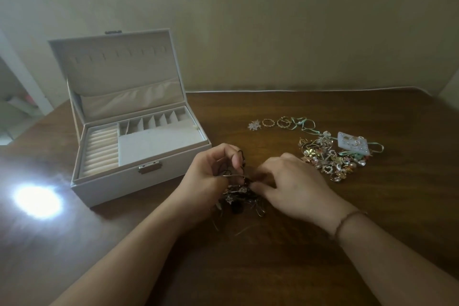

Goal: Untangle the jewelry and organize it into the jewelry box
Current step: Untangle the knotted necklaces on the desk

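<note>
A white jewelry box (109,181) stands open at the left of the brown table, its lid upright, with ring rolls and small compartments inside. Just right of its front corner lies a dark tangled clump of jewelry (238,199). My left hand (211,179) pinches dark cords and a thin wire loop rising from the clump. My right hand (293,186) pinches the same tangle from the right with its fingertips. A second pile of gold, pearl and coloured pieces (332,159) lies to the right of my hands.
Beyond the pile lie a clear flower piece (253,125), gold rings (268,122) (285,122), a mint ribbon (306,125) and a white earring card (351,143). A bright light glare (37,201) sits on the table at the left. A plain wall runs behind the table.
</note>
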